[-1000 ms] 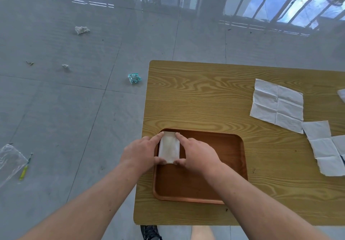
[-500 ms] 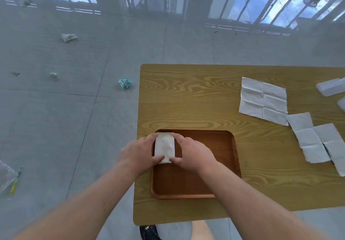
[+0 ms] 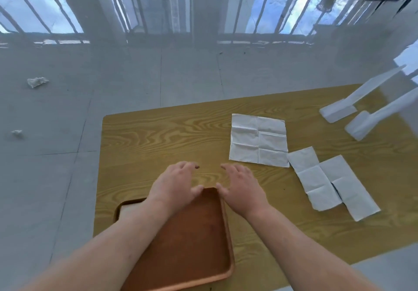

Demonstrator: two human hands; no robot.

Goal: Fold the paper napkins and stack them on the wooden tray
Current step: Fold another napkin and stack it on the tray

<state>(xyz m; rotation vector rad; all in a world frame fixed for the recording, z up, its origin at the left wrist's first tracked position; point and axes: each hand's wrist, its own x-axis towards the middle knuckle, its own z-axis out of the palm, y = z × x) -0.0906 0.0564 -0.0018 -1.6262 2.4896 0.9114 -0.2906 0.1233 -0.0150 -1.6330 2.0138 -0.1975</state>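
Three white paper napkins [image 3: 257, 140] lie unfolded and flat, creased into grids, toward the worktop's [image 3: 158, 136] right edge. The reddish-brown wooden tray [image 3: 192, 234] sits at the near left corner. The left hand [image 3: 174, 184] and right hand [image 3: 239, 186] hover at its far rim, fingers [image 3: 188, 166] loosely apart, holding nothing.

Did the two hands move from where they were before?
Yes. The left hand and right hand have gone forward and rightward, to the tray's far edge, open over the table.

No text, label, brand, number or sign can be read anywhere here
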